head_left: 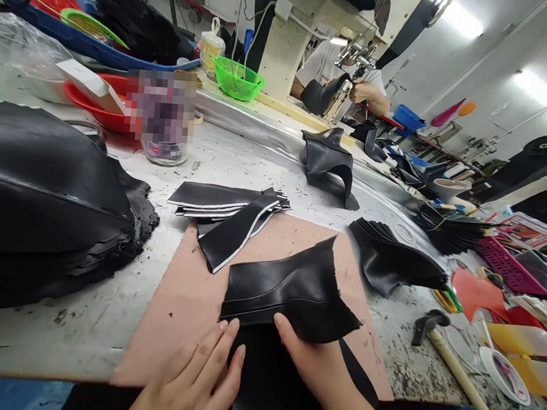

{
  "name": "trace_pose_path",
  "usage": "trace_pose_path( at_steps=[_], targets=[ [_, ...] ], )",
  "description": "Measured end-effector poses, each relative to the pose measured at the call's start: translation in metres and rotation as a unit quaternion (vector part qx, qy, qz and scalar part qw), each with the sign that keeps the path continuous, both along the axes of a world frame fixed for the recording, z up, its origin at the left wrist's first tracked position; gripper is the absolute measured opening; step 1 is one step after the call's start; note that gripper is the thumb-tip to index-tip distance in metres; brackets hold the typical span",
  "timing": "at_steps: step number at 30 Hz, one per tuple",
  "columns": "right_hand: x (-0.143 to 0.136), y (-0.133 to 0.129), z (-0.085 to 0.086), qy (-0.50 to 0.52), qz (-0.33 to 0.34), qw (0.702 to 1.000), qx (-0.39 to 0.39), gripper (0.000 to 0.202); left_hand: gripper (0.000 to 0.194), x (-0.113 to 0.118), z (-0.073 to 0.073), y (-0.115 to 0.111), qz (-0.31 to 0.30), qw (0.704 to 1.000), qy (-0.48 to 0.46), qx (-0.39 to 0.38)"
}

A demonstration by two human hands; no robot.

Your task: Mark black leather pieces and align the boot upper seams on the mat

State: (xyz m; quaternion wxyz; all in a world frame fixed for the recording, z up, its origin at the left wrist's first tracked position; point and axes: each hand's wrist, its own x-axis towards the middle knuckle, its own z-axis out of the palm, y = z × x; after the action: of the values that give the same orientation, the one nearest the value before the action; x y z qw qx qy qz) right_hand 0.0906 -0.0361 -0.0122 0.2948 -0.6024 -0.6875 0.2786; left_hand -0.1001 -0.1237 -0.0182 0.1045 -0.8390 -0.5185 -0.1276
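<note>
A shaped black leather piece (281, 287) with a seam along its lower part lies on the pink board (162, 322). My left hand (201, 368) rests at its lower left corner, fingers extended, over a darker black piece (265, 379) that hangs toward me past the table edge. My right hand (309, 357) grips the lower edge of the shaped piece, thumb on top and the other fingers hidden beneath. Behind the board's top edge, black strips with white edges (227, 202) are piled, one lying diagonally.
A large stack of black pieces (44, 195) fills the left. More black pieces (391, 257) lie right, near a hammer (459, 368) and a white lid (505, 374). A jar (165, 150) stands behind. Across the table, a person (371, 80) works at a machine.
</note>
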Motion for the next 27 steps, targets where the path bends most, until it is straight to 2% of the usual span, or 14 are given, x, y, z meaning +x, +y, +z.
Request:
trace_pose_path(
  at_steps=[3,7,10,14,16,18,20,21,23,25,27],
  targets=[
    [0.002,0.003,-0.007,-0.034,0.040,0.997,0.063,0.033,0.038,0.004,0.000,0.002,-0.002,1.000,0.007,-0.004],
    [-0.001,0.007,-0.004,-0.054,0.084,0.990,0.100,0.031,0.038,0.006,0.004,0.004,-0.006,1.000,-0.009,-0.001],
    [-0.006,0.010,0.003,-0.058,0.117,0.989,0.062,0.029,0.043,0.006,0.016,0.009,-0.025,0.999,-0.033,-0.023],
    [-0.009,0.010,0.012,-0.072,0.127,0.989,0.006,0.035,0.044,0.016,0.034,0.022,-0.024,0.994,-0.013,-0.108],
    [-0.002,0.011,0.017,-0.084,0.129,0.988,-0.022,0.030,0.041,0.026,0.034,0.028,-0.029,0.992,0.009,-0.123],
    [0.013,0.013,0.023,-0.068,0.133,0.986,-0.073,0.022,0.037,0.036,0.026,0.030,-0.042,0.994,0.020,-0.103],
    [0.034,0.018,0.031,-0.019,0.117,0.982,-0.148,0.016,0.035,0.043,0.016,0.029,-0.038,0.997,0.025,-0.070],
    [0.046,0.021,0.034,0.018,0.088,0.977,-0.192,0.017,0.035,0.046,0.012,0.028,-0.037,0.997,0.026,-0.059],
    [0.067,0.028,0.040,0.111,0.003,0.955,-0.276,0.032,0.036,0.050,0.006,0.026,-0.040,0.997,0.027,-0.055],
    [0.080,0.033,0.044,0.204,-0.059,0.919,-0.333,0.050,0.037,0.051,0.006,0.026,-0.045,0.997,0.019,-0.056],
    [0.084,0.035,0.046,0.233,-0.059,0.904,-0.353,0.056,0.035,0.052,0.009,0.029,-0.043,0.997,0.011,-0.065]
  ],
)
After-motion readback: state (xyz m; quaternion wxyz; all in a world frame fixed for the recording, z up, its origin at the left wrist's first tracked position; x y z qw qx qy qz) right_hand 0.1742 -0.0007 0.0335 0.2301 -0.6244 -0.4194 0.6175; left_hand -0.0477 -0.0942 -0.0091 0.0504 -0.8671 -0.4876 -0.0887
